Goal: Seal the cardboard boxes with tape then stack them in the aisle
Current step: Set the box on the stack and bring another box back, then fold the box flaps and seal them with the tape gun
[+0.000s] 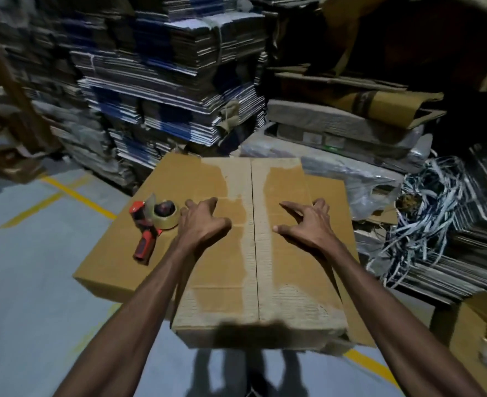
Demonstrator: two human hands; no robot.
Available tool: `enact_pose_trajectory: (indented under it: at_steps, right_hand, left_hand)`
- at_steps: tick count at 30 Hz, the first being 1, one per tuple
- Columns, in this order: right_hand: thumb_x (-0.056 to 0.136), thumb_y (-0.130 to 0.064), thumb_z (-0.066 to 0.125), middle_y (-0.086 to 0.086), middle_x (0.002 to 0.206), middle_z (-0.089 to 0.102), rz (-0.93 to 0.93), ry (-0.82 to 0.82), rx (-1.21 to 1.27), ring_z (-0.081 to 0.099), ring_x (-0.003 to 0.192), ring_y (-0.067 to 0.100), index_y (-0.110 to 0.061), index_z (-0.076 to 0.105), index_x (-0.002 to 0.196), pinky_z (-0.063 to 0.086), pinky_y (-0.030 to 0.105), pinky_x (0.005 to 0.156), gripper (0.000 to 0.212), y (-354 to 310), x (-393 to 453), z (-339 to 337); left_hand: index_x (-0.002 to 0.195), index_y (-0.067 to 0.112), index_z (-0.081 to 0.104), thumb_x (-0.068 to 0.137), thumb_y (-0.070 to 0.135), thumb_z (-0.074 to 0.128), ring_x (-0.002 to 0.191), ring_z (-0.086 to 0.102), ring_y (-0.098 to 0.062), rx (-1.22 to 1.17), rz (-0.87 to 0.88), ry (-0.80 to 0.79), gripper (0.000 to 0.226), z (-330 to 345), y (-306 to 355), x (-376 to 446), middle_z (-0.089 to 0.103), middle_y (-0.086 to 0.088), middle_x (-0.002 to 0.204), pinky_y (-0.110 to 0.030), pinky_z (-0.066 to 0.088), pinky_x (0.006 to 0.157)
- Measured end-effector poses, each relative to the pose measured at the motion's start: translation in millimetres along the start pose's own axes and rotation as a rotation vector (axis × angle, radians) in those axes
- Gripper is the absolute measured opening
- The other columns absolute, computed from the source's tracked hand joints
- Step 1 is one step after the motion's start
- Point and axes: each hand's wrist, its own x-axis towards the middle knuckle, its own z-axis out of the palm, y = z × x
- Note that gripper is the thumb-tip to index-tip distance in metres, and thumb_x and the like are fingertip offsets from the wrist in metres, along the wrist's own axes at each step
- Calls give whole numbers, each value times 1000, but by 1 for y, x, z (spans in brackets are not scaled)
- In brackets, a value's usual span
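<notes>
Two cardboard boxes fill the middle of the frame: we see the upper box (265,253) lying on a wider lower box (113,253), which juts out toward the left. Our left hand (205,222) rests on the upper box left of its centre seam, fingers spread and bent, gripping nothing. Our right hand (308,222) rests right of the seam in the same way, fingers splayed, thumb pointing toward the seam. That seam (254,239) runs from the near edge to the far edge, with pale torn patches alongside it; whether tape covers it we cannot tell. Just left of our left hand, a red tape dispenser (150,224) with a clear roll lies on the lower box. Stacks of flattened cartons (165,81) fill the upper left, and tangled white strapping (425,213) sits at the right. Yellow lines (76,193) cross the grey floor (36,310) at left.
</notes>
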Motion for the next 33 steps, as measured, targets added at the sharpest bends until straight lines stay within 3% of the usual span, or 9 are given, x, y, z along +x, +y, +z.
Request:
enact_pose_trajectory:
  at_steps: [4, 9, 15, 28, 33]
  right_hand:
    - [74, -78, 73, 13, 127, 34, 51, 7, -32, 29, 129, 38, -52, 46, 150, 38, 47, 107, 85, 5, 69, 6]
    - [79, -74, 73, 18, 138, 32, 109, 59, -50, 26, 135, 40, -50, 46, 151, 34, 47, 108, 81, -3, 130, 13]
    - [80, -73, 73, 16, 140, 31, 202, 116, -55, 24, 139, 39, -51, 48, 150, 32, 49, 112, 78, -21, 177, 28]
    - [79, -77, 70, 16, 142, 31, 378, 208, -59, 23, 139, 40, -53, 48, 149, 35, 53, 110, 77, -55, 222, 53]
    - [74, -88, 49, 23, 149, 29, 380, 190, -139, 23, 139, 43, -53, 42, 152, 32, 55, 110, 85, -63, 221, 60]
  left_hand:
    - [156, 34, 40, 75, 61, 65, 129, 43, -49, 61, 56, -14, 88, 2, 11, 81, 41, -26, 139, -50, 42, 103]
    - [160, 34, 32, 83, 64, 59, 137, 32, -44, 111, 132, 17, 87, 9, 12, 164, 34, -26, 149, -50, 33, 108]
    - [161, 33, 30, 77, 73, 48, 140, 27, -43, 130, 253, -12, 94, 8, 1, 242, 29, -30, 153, -52, 34, 108]
    - [160, 33, 33, 82, 65, 61, 139, 28, -41, 99, 429, -88, 89, -5, -7, 345, 31, -23, 150, -52, 37, 108]
    - [160, 35, 31, 83, 69, 57, 137, 31, -44, 134, 466, -105, 88, -8, -16, 350, 26, -27, 155, -52, 37, 107]
